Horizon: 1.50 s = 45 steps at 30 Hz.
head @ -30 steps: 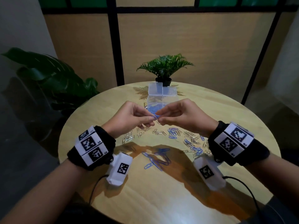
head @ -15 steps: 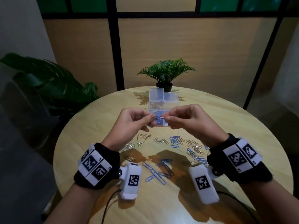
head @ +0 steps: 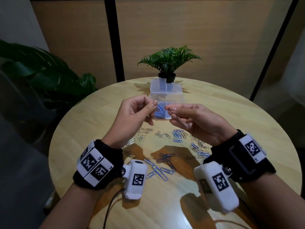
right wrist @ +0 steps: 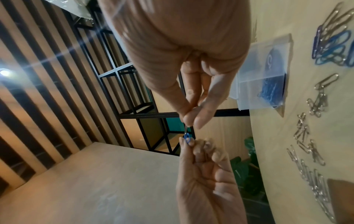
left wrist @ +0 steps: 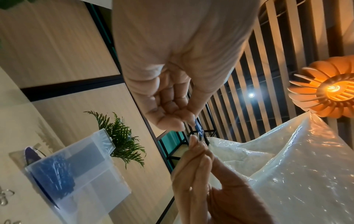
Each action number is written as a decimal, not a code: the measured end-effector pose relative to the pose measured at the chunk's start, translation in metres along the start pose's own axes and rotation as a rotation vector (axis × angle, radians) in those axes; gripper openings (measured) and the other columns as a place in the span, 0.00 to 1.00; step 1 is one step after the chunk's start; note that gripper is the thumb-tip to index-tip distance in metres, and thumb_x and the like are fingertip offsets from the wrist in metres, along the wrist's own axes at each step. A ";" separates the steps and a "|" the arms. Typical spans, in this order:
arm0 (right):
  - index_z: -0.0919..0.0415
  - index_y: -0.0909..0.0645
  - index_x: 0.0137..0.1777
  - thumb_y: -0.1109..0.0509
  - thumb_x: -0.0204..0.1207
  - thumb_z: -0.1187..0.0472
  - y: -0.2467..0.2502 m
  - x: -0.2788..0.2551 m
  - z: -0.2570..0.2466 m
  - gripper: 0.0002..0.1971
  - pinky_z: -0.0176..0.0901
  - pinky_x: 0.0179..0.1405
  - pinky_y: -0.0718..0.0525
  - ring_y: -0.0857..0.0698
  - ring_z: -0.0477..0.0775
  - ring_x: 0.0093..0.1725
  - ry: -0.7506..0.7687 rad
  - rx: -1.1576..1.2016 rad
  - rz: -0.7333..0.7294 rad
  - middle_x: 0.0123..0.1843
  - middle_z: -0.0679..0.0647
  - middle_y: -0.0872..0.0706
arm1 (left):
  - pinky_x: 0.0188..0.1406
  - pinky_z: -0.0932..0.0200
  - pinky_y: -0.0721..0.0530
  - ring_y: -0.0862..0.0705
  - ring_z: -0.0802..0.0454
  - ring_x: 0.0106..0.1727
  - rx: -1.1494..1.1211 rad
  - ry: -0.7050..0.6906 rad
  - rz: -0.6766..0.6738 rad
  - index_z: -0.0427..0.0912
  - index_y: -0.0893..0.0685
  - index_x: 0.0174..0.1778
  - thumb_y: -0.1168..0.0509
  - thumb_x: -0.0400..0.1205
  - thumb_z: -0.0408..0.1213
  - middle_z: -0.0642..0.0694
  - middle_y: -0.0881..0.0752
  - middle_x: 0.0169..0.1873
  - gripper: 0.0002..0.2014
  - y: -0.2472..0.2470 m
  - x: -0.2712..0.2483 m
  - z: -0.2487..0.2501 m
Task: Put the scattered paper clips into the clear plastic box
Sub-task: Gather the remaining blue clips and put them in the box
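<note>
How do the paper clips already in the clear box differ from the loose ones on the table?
The clips in the clear plastic box all look blue; the loose clips on the table are mixed, silver and blue. The boxed clips sit packed in one compartment; the loose ones lie spread in small clusters. Both sets are ordinary wire paper clips.

The room is dim and warm-toned. In the left wrist view a glowing orange pendant lamp (left wrist: 329, 89) burns at the right, with a small ceiling spotlight (left wrist: 251, 95) flaring beside it. Hard, dark shadows of the arms fall across the near tabletop (head: 165, 204), which shows some glare. Both wrist views bend strongly at their edges, and the left hand (left wrist: 172, 78) looks soft, perhaps from motion blur.
</note>
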State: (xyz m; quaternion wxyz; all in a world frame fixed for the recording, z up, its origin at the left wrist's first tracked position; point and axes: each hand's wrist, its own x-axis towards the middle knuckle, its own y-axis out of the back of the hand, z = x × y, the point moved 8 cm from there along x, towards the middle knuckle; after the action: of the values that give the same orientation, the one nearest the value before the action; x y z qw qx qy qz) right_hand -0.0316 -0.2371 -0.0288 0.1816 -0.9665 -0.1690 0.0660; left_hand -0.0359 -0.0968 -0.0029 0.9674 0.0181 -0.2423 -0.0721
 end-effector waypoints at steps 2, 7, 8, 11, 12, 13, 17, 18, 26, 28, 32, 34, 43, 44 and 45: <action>0.67 0.15 0.51 0.32 0.72 0.70 0.001 0.000 0.003 0.09 0.29 0.37 0.12 0.13 0.41 0.28 -0.020 0.032 0.012 0.29 0.51 0.12 | 0.29 0.61 0.19 0.25 0.53 0.27 -0.007 0.014 -0.017 0.35 0.22 0.33 0.38 0.82 0.29 0.44 0.23 0.26 0.11 -0.002 -0.001 -0.002; 0.68 0.15 0.47 0.31 0.68 0.70 0.002 -0.002 0.003 0.09 0.29 0.35 0.12 0.14 0.41 0.29 -0.013 0.096 0.033 0.30 0.52 0.14 | 0.28 0.61 0.19 0.25 0.54 0.29 -0.010 0.008 -0.101 0.35 0.21 0.33 0.39 0.83 0.30 0.41 0.25 0.28 0.11 -0.013 -0.004 -0.002; 0.68 0.15 0.47 0.30 0.67 0.70 0.001 -0.003 0.001 0.09 0.29 0.35 0.12 0.14 0.41 0.29 0.008 0.083 0.028 0.30 0.52 0.13 | 0.28 0.61 0.18 0.25 0.55 0.29 -0.011 0.005 -0.108 0.35 0.21 0.33 0.39 0.83 0.30 0.41 0.25 0.28 0.11 -0.014 -0.004 -0.002; 0.71 0.16 0.49 0.34 0.74 0.73 0.000 -0.005 -0.006 0.07 0.30 0.37 0.11 0.13 0.41 0.29 0.082 0.038 0.026 0.29 0.52 0.12 | 0.28 0.60 0.18 0.24 0.55 0.28 -0.009 -0.002 -0.112 0.36 0.21 0.33 0.38 0.82 0.32 0.43 0.24 0.27 0.11 -0.016 -0.005 0.000; 0.72 0.17 0.49 0.34 0.75 0.73 0.000 -0.006 -0.008 0.07 0.30 0.37 0.11 0.13 0.41 0.29 0.098 0.030 0.025 0.29 0.52 0.11 | 0.28 0.59 0.18 0.24 0.55 0.28 -0.005 -0.005 -0.115 0.37 0.21 0.32 0.38 0.81 0.34 0.43 0.24 0.27 0.11 -0.017 -0.006 0.000; 0.73 0.17 0.50 0.35 0.75 0.73 0.000 -0.007 -0.009 0.07 0.30 0.38 0.11 0.13 0.41 0.29 0.111 0.023 0.026 0.30 0.52 0.11 | 0.28 0.59 0.18 0.24 0.54 0.29 0.001 -0.007 -0.122 0.37 0.21 0.32 0.37 0.80 0.36 0.43 0.24 0.27 0.11 -0.017 -0.006 0.001; 0.72 0.16 0.48 0.33 0.74 0.71 -0.001 -0.010 -0.014 0.06 0.30 0.38 0.12 0.14 0.41 0.30 0.199 -0.071 0.042 0.30 0.51 0.12 | 0.29 0.60 0.18 0.23 0.53 0.32 0.012 0.018 -0.171 0.35 0.20 0.34 0.37 0.80 0.37 0.40 0.23 0.31 0.11 -0.021 -0.008 0.000; 0.73 0.16 0.48 0.32 0.74 0.71 -0.001 -0.010 -0.015 0.06 0.31 0.38 0.12 0.14 0.41 0.31 0.225 -0.094 0.049 0.30 0.51 0.13 | 0.30 0.60 0.18 0.23 0.53 0.33 0.016 0.028 -0.185 0.35 0.19 0.35 0.38 0.81 0.35 0.40 0.22 0.31 0.10 -0.021 -0.009 0.000; 0.76 0.16 0.50 0.30 0.73 0.71 0.002 -0.014 -0.022 0.09 0.36 0.42 0.12 0.15 0.44 0.32 0.358 -0.202 0.117 0.32 0.55 0.15 | 0.39 0.61 0.15 0.15 0.54 0.37 -0.009 0.083 -0.249 0.32 0.21 0.42 0.36 0.81 0.30 0.37 0.14 0.40 0.05 -0.022 -0.013 -0.005; 0.74 0.15 0.49 0.30 0.73 0.71 0.003 -0.016 -0.023 0.07 0.35 0.41 0.12 0.15 0.44 0.32 0.370 -0.207 0.126 0.33 0.56 0.15 | 0.37 0.61 0.15 0.14 0.53 0.39 -0.040 0.086 -0.249 0.32 0.22 0.42 0.37 0.80 0.28 0.36 0.14 0.38 0.02 -0.022 -0.014 -0.005; 0.69 0.14 0.44 0.29 0.73 0.71 0.006 -0.017 -0.027 0.03 0.35 0.40 0.12 0.15 0.45 0.32 0.410 -0.249 0.181 0.33 0.55 0.13 | 0.33 0.63 0.15 0.15 0.53 0.33 -0.049 0.068 -0.145 0.29 0.20 0.44 0.36 0.79 0.23 0.36 0.15 0.34 0.01 -0.013 -0.011 -0.004; 0.68 0.14 0.42 0.29 0.73 0.71 0.009 -0.017 -0.028 0.02 0.36 0.42 0.11 0.15 0.45 0.32 0.425 -0.261 0.213 0.33 0.56 0.13 | 0.32 0.64 0.15 0.15 0.54 0.31 -0.051 0.052 -0.059 0.27 0.18 0.44 0.35 0.78 0.23 0.36 0.15 0.33 0.02 -0.004 -0.009 -0.004; 0.73 0.15 0.46 0.30 0.75 0.71 0.013 -0.007 -0.012 0.05 0.35 0.42 0.11 0.16 0.43 0.30 0.304 -0.166 0.198 0.33 0.55 0.15 | 0.34 0.63 0.15 0.15 0.50 0.32 0.163 -0.047 0.021 0.33 0.14 0.36 0.30 0.77 0.26 0.37 0.13 0.30 0.04 0.001 -0.008 -0.001; 0.73 0.15 0.47 0.30 0.75 0.71 0.013 -0.008 -0.013 0.05 0.35 0.42 0.11 0.16 0.43 0.30 0.316 -0.184 0.202 0.33 0.55 0.15 | 0.34 0.62 0.15 0.15 0.50 0.32 0.178 -0.050 0.023 0.34 0.14 0.35 0.30 0.76 0.27 0.37 0.13 0.30 0.04 0.002 -0.008 -0.002; 0.74 0.15 0.47 0.30 0.75 0.71 0.013 -0.008 -0.013 0.05 0.35 0.42 0.11 0.16 0.43 0.30 0.326 -0.197 0.206 0.32 0.55 0.15 | 0.34 0.62 0.14 0.15 0.50 0.33 0.186 -0.050 0.028 0.34 0.14 0.35 0.30 0.76 0.27 0.38 0.13 0.30 0.05 0.002 -0.007 -0.002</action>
State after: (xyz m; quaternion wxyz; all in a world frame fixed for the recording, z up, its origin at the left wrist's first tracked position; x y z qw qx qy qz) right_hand -0.0328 -0.2550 -0.0212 0.1034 -0.9896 -0.0434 -0.0901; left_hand -0.0406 -0.0937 -0.0081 0.9561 0.1025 -0.2723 -0.0360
